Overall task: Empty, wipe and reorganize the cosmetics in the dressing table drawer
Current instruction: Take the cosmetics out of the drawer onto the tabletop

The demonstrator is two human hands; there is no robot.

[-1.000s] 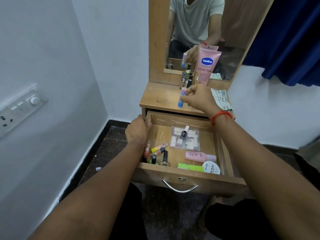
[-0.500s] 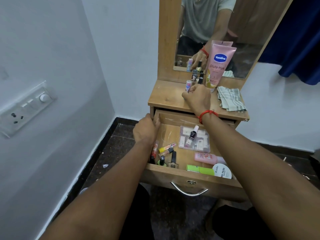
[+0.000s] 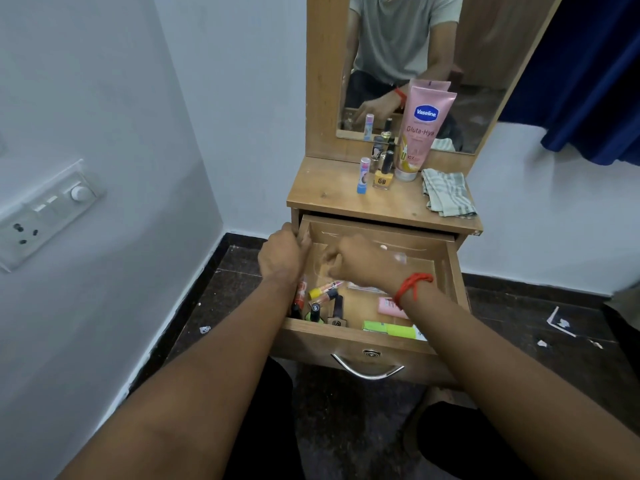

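Head cam: left hand (image 3: 281, 258) grips drawer (image 3: 453, 268) side wall, prob to steady it; right hand (image 3: 360, 259) reaches in over clear case, grasp can't tell; tube (image 3: 420, 131), balm (image 3: 363, 175), polish (image 3: 383, 174) parked on top w/ cloth (image 3: 448, 197); rest inside.

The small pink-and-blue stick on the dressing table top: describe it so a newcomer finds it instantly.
On the wooden dressing table top, below the mirror, bottles cluster left of the tall pink Vaseline tube. The small pink-and-blue stick stands upright, leftmost, with a blue base.

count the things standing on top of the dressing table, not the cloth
At least 4: lip balm stick at left, yellow nail polish beside it, a dark bottle behind, Vaseline tube at right. More may hide behind.
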